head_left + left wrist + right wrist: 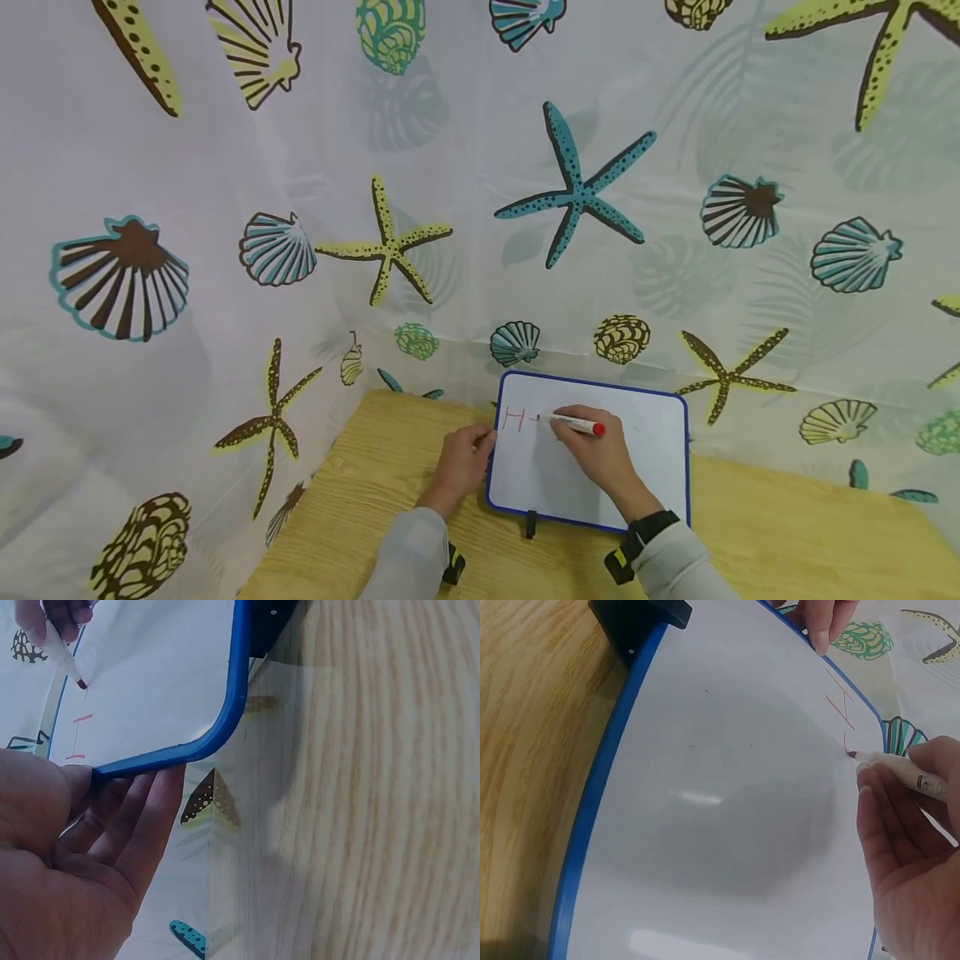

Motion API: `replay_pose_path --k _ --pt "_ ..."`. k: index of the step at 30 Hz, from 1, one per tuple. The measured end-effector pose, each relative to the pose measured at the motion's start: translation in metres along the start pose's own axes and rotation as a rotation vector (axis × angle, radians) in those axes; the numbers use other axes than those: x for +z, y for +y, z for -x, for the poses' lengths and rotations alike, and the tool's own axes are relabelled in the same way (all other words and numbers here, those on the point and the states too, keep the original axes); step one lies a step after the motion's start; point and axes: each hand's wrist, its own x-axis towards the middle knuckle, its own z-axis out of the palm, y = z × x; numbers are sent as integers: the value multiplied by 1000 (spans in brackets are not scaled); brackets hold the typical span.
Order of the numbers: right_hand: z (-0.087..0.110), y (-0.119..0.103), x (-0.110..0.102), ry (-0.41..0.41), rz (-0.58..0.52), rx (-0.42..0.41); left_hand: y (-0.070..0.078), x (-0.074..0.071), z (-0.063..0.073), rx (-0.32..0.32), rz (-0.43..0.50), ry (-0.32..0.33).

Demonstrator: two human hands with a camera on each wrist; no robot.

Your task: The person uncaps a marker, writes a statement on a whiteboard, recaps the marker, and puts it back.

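Observation:
A whiteboard (555,475) with a blue frame leans upright on the table. My left hand (461,462) grips its left edge, thumb at the front and fingers behind the blue frame (161,759) in the left wrist view. Between thumb and fingers my right hand (600,450) pinches a white marker (573,423) with a red end. The dark marker tip (853,754) meets the board at the end of a short red stroke (845,741). Left of that stroke stands a red letter H (513,418), near the upper left corner.
A black stand foot (531,525) props the board's lower edge. The wood-grain table (375,467) spreads to both sides. Behind it hangs a white cloth (465,167) printed with shells and starfish. Black straps (651,527) circle the wrists.

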Motion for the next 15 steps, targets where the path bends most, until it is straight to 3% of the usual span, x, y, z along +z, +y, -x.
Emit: replay_pose_path --k 15 --pt "-3 -2 4 -8 -2 0 2 0 2 9 4 24"
